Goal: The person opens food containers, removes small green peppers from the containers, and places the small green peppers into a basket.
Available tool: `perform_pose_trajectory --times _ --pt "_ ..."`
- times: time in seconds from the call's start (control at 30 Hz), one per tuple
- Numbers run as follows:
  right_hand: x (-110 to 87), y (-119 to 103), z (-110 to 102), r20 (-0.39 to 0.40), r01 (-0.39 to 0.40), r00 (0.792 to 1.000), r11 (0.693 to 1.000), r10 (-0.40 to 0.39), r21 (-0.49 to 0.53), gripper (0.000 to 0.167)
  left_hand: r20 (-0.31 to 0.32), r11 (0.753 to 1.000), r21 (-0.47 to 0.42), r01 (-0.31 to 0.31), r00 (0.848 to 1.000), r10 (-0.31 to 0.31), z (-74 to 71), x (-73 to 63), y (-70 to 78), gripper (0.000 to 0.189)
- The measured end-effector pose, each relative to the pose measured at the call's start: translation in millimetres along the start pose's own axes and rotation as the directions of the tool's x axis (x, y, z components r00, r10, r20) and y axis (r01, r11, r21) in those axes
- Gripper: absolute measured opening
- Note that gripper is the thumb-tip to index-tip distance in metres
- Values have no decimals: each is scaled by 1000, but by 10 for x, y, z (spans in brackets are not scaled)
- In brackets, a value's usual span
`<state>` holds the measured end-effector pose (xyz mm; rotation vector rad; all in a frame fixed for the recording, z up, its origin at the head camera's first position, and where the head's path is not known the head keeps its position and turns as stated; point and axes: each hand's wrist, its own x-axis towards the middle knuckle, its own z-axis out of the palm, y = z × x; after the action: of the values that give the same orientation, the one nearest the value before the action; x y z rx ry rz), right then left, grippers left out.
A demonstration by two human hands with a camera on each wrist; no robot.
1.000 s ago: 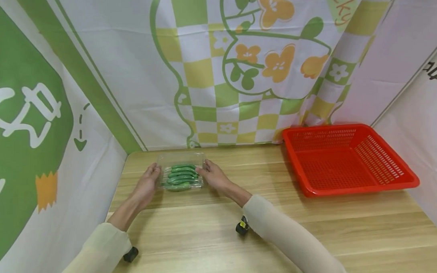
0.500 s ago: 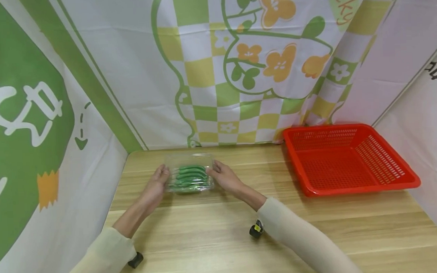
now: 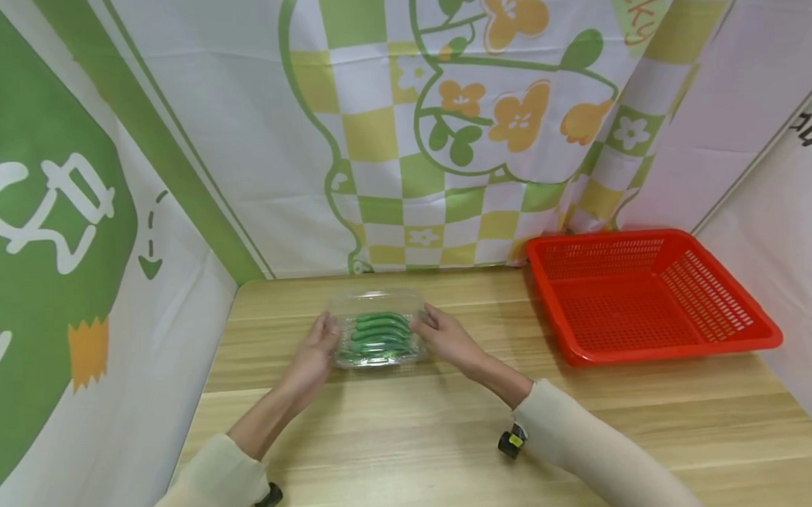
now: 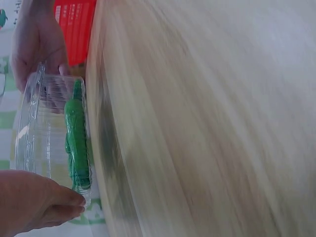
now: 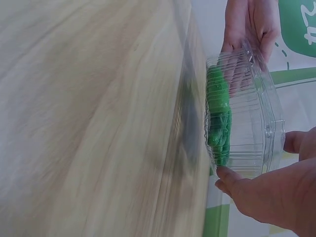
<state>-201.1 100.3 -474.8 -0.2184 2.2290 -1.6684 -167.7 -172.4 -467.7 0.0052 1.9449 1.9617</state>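
Observation:
A clear plastic clamshell box [image 3: 376,329] with its lid down is held between both hands over the back left of the table. Inside lie several slim, curved green chili peppers [image 3: 382,333], bunched along the bottom. My left hand [image 3: 315,350] grips the box's left end, its thumb near the rim and the other fingers partly hidden under the base. Its right end is gripped by my right hand [image 3: 449,338]. In the left wrist view a shadow shows on the table [image 4: 197,123] beneath the box [image 4: 39,128], which rides low over the wood.
A red perforated plastic basket [image 3: 649,305] stands at the back right of the wooden table. Printed cloth [image 3: 402,134] hangs behind the table's back edge, and more panels rise on the left and right sides.
Both hands have carried the box of peppers to the right and slightly nearer to me. The red basket has stayed in place.

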Motion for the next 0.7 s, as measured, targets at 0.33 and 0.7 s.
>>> perform_pose_trajectory --times 0.33,0.7 --pt "-240 100 -195 -13 -9 1000 1000 9 8 74 15 999 31 20 1000 -21 305 -50 -54 70" --pt "-499 182 -358 -34 -34 999 999 34 -18 73 25 1000 -2 9 1000 -9 600 -103 -137 72"
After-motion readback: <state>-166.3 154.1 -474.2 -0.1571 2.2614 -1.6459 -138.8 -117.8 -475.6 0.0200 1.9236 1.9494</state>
